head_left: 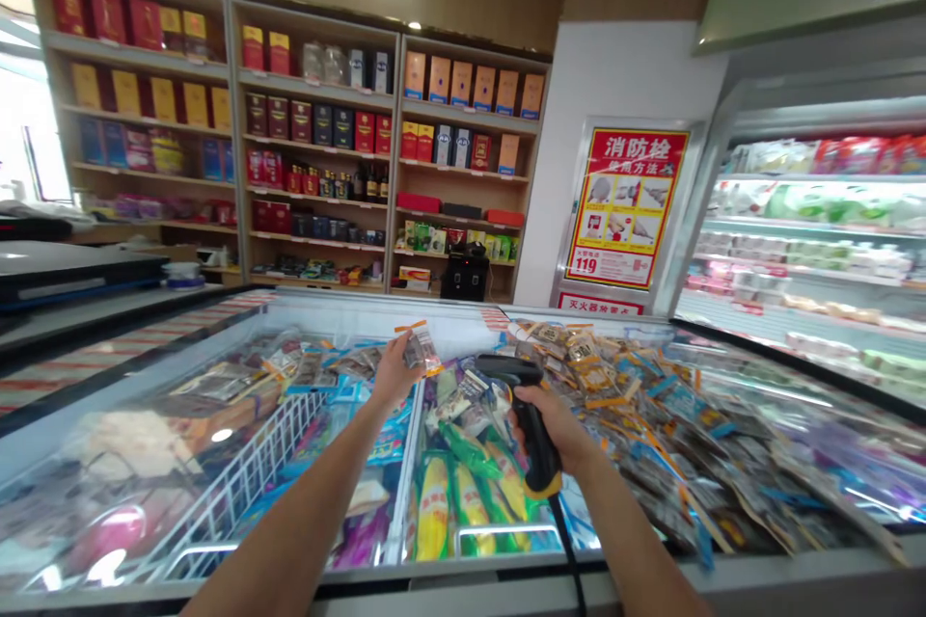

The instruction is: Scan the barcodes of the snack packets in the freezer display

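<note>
In my left hand (pixel 394 372) is a small snack packet (pixel 422 348) with orange edges, pinched at its side and raised above the freezer. My right hand (pixel 554 426) grips a black barcode scanner (pixel 536 439) with a yellow base, its head turned left toward the packet. From the scanner's base a black cable (pixel 566 540) runs down past the freezer's front edge. Below my hands, yellow corn packs (pixel 434 506) lie under the glass. To the right, a large heap of similar small packets (pixel 651 424) is spread over the freezer top.
A white wire basket (pixel 246 472) stands inside the chest freezer, left of a white divider (pixel 406 472). Wall shelves (pixel 314 154) with boxes and bottles line the back. A refrigerated display (pixel 817 255) is at right, and a dark flat device (pixel 79 272) sits at left.
</note>
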Available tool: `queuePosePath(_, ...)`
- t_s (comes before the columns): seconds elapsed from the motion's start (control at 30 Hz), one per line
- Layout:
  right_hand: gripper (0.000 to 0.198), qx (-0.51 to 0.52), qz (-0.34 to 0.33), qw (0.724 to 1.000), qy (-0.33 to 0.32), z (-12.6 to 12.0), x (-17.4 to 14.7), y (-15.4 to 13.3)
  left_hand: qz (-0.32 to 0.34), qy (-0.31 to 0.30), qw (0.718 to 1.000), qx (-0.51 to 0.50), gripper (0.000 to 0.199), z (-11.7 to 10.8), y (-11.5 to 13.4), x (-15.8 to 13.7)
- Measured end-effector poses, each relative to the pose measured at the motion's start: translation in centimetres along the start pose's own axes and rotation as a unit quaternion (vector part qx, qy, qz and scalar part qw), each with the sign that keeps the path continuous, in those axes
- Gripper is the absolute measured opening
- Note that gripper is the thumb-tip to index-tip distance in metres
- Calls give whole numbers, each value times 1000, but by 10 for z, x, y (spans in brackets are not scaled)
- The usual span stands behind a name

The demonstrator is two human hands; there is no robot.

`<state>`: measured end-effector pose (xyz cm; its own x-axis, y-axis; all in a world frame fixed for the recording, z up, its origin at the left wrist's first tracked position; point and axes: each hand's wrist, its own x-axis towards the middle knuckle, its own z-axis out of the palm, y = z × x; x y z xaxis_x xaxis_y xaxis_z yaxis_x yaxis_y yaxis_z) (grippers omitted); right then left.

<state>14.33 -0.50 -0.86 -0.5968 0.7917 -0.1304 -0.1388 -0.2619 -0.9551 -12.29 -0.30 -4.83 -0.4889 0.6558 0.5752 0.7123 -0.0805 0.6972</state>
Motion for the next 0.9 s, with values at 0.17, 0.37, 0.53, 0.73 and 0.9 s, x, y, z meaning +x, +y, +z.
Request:
queuePosePath(0.17,16,5,2,1000,3,-5,4,1,1,-6,999,41,67,-5,-2,1)
queuePosePath(0.37,19,20,-12,1000,11,-8,6,2,-20,-24,990,141,64,-14,-10,0)
queuePosePath(0.53,18,58,-30,997,40,-20,5,-5,-51,-16,970,236,53,-29,-15,3)
queuePosePath(0.73,19,88,-68,990,88,-61,-5,-30,-74,10,938,338,46,-52,-10,9)
queuePosePath(0.9,14,113,-118,982,99,-83,-8,-41,-52,59,932,355,46,-40,13,14)
